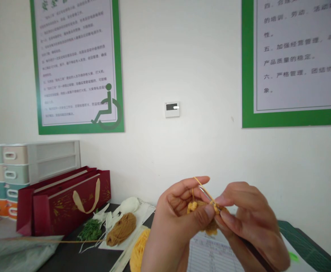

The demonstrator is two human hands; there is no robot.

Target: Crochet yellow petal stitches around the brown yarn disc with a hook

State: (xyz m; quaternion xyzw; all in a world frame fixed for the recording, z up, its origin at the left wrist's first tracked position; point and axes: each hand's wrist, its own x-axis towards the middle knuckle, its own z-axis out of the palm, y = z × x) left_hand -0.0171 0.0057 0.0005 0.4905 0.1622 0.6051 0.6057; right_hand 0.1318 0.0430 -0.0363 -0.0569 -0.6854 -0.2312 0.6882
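Observation:
My left hand (179, 215) pinches a small piece of yellow and brown crochet work (193, 207) between thumb and fingers. Yellow yarn (197, 181) runs over its raised index finger. My right hand (250, 219) grips a crochet hook (204, 192) with a silvery shaft and a dark handle. The hook's tip points up and left, close to the yarn, and its shaft crosses the top edge of the work. Part of the work is hidden behind my left thumb. A yellow yarn ball (139, 249) lies beside my left forearm.
Left on the dark table (80, 257) are a brown yarn ball (122, 229), green yarn (90, 229), white yarn (129, 205), dark red gift bags (66, 206) and a drawer unit (53, 158). A printed sheet (208, 253) lies under my hands; a green mat (304, 241) is at right.

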